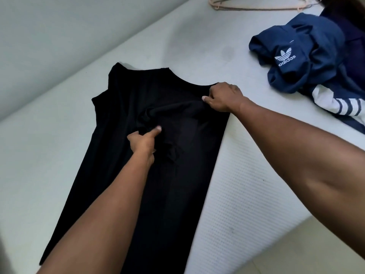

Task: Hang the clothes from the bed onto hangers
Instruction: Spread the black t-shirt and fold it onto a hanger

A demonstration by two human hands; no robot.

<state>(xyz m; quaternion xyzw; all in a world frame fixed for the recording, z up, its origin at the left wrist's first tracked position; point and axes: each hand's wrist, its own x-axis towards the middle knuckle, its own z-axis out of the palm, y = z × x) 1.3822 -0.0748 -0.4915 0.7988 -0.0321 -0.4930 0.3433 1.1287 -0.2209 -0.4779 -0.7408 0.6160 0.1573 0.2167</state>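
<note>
Here, fingers (212,96) clamp a black garment (158,184) spread flat on the bed (49,135).
The fingers of the right hand (225,97) curl tight on the cloth's right shoulder edge, while the left hand (143,142) bunches its middle, index finger straight. Farther right lies a crumpled blue Adidas garment (300,42), and hangers (215,6) rest at the bed's far end.

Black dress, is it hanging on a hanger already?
No, the black dress lies spread out on the bed, and the hangers lie apart from it at the far end.
</note>
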